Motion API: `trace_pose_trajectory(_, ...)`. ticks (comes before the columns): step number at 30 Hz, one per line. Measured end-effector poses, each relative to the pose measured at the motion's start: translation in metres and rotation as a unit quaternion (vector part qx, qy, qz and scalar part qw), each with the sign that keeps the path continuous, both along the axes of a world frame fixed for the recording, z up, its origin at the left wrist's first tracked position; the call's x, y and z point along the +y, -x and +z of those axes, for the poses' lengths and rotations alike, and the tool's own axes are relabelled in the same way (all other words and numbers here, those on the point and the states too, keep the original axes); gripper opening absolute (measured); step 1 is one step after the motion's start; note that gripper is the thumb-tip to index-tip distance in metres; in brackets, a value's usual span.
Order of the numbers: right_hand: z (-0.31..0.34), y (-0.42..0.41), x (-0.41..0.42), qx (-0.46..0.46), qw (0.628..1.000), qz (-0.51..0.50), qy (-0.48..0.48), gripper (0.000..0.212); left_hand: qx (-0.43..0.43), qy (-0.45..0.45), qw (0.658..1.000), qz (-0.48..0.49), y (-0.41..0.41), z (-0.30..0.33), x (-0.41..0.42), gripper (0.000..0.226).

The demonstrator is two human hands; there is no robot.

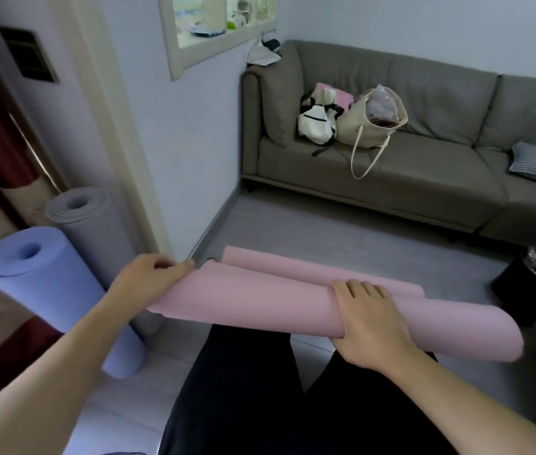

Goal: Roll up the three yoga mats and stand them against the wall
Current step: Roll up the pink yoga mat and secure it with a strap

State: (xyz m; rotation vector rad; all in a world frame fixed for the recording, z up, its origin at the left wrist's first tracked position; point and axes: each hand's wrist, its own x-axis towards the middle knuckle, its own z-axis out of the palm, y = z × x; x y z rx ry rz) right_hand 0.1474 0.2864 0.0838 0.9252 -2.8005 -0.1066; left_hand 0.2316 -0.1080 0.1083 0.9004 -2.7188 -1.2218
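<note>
No text, label, brand, number or sign can be read anywhere in this view.

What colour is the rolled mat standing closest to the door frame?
Grey: the rolled foam mat standing by the door frame, seen best in the head view, behind the light blue rolled mat.

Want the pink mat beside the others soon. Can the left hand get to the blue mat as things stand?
Probably not yet: the left hand pinches the pink mat's end. The blue mat stands near it, with nothing between.
</note>
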Motion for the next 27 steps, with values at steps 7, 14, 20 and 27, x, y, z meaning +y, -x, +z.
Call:
trace_pose_trajectory(7, 0.036, -0.011, -0.015, -0.104, 0.991, -0.017, -0.077, 0.08, 0.066, -0.167, 0.983, 0.026, -0.012, -0.011, 0.004, 0.039)
trace_pose_trajectory(14, 0.07, 0.045, -0.056, -0.494, 0.866, -0.049, -0.064, 0.067, 0.113, -0.212, 0.97, -0.028, -0.019, -0.004, 0.015, 0.045)
trace_pose_trajectory(20, 0.06, 0.018, -0.065, -0.377, 0.923, -0.027, -0.065, 0.096, 0.16, -0.292, 0.943, 0.0, -0.027, -0.008, 0.019, 0.037)
trace_pose_trajectory(27, 0.051, -0.025, -0.061, -0.187, 0.978, -0.065, -0.071, 0.106, 0.191, -0.339, 0.921, -0.027, -0.032, -0.004, 0.029, 0.039)
